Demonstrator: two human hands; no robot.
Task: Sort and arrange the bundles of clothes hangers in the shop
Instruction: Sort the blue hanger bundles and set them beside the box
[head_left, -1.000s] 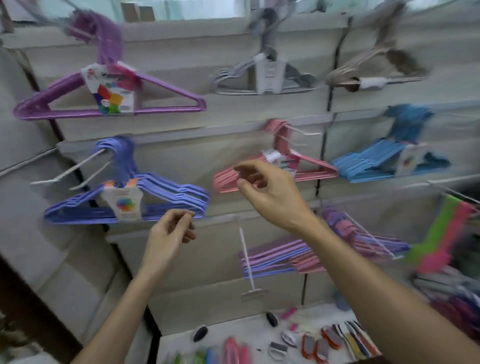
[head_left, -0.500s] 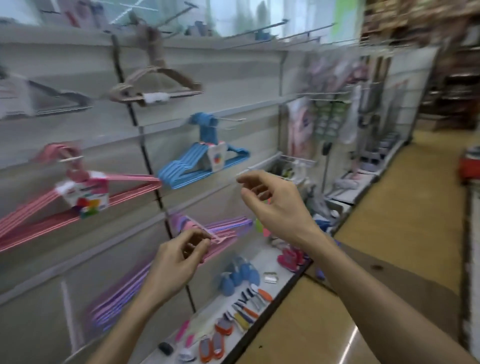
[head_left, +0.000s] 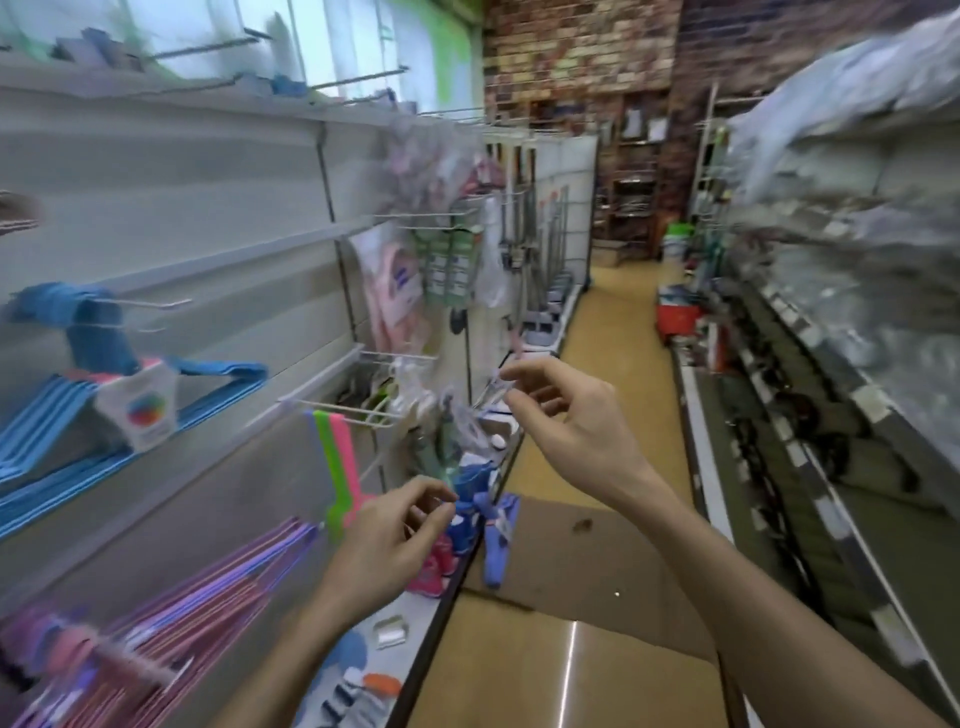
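A blue hanger bundle (head_left: 104, 415) with a white label hangs from a wall hook at the left. Below it, a pink and purple hanger bundle (head_left: 171, 623) hangs low on the wall. Green and pink hangers (head_left: 337, 467) dangle from a wire rack further along. My left hand (head_left: 384, 545) is raised in front of the shelf edge, fingers loosely curled, holding nothing. My right hand (head_left: 566, 421) is higher and to the right, over the aisle, fingers apart and empty. The frame is blurred by motion.
A low white shelf (head_left: 405, 654) carries small brushes and clips. A flat cardboard sheet (head_left: 597, 561) lies on the yellow aisle floor (head_left: 613, 332). Stocked shelves (head_left: 831, 364) line the right side. A red crate (head_left: 675, 317) sits far down the aisle.
The view has swung right, from facing the hanger wall to looking down the aisle. Both hands have come away from the hangers and stay raised and empty.
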